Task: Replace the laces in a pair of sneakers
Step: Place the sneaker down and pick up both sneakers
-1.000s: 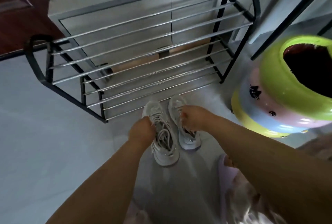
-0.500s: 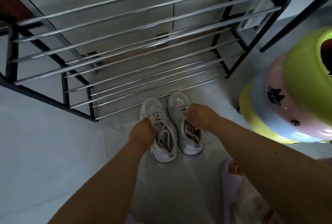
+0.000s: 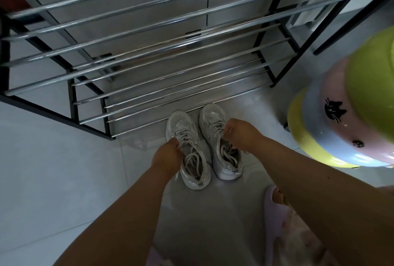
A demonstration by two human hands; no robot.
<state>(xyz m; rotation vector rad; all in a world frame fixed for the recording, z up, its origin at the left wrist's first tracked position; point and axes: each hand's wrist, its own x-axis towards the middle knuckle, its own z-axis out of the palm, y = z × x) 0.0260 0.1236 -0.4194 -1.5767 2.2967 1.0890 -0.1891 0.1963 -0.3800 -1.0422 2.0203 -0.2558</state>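
Both arms reach forward and down from the bottom of the view, nearly straight, toward a pair of pale sneakers standing side by side on the floor. The left hand is curled, knuckles up, with its fingers pinched on the laces of the left sneaker about midway along the lacing; the toe of that sneaker lies beyond the hand and its heel just behind it. The right hand is also curled into a loose fist, wrist bent slightly inward, and it grips the laces at the upper part of the right sneaker; the open collar of that sneaker, with loose lace loops in it, sits just under and behind the hand. The two sneakers are just beside each other, toes pointing away from the person. Just beyond the hands stands a shoe rack with metal bars. To the right of the right hand is a stack of coloured stools. Below the right forearm a foot in a pink slipper rests on the floor.
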